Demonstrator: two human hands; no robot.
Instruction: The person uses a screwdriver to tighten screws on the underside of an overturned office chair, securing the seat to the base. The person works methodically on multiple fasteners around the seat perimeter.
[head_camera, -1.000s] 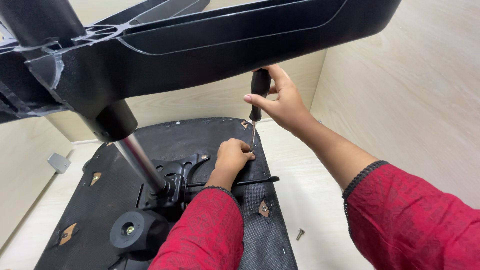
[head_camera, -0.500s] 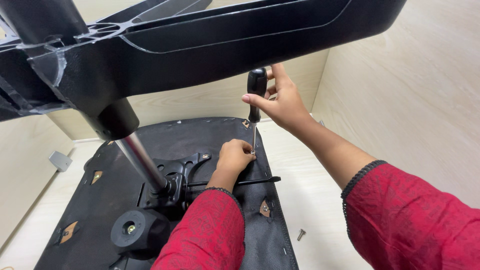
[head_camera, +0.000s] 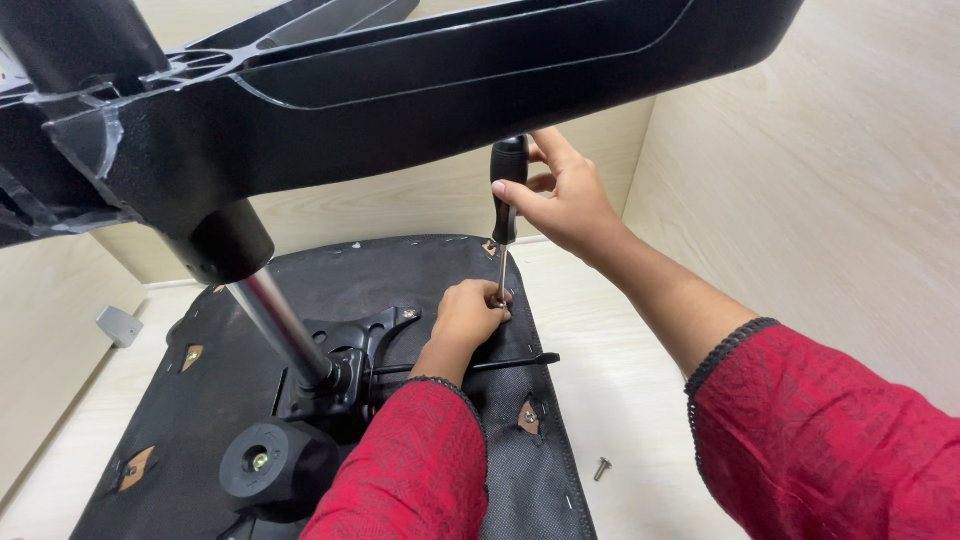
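Fingers of the right hand (head_camera: 565, 205) wrap around the black handle of a screwdriver (head_camera: 505, 215) at upper centre of the frame, holding it upright so its thin shaft runs straight down. Those of the left hand (head_camera: 470, 315) are curled together low at centre frame, pinched at the shaft's tip, apparently to steady it on a fastener that I cannot make out beneath them.

An upturned chair seat (head_camera: 250, 400), its black fabric underside facing up, fills the lower left and centre and lies flat on the pale floor (head_camera: 620, 400), which gives the tool a level surface to press against. Across the top of the frame, a black star base (head_camera: 400, 90) hangs out from the chrome gas column (head_camera: 275, 320), which rises from the metal mechanism plate (head_camera: 350, 350) bolted at the seat's middle. A black round knob (head_camera: 270, 465) sits at lower left, and a thin lever (head_camera: 500, 362) sticks out toward the right from the plate, just below the left hand. One loose screw (head_camera: 601, 468) lies on the floor just right of the seat's edge, apart from both hands.

Compared with a second ago, the right hand and screwdriver sit slightly further left and the handle looks a touch more upright; the left hand stays at the same spot, and the loose screw has not moved.
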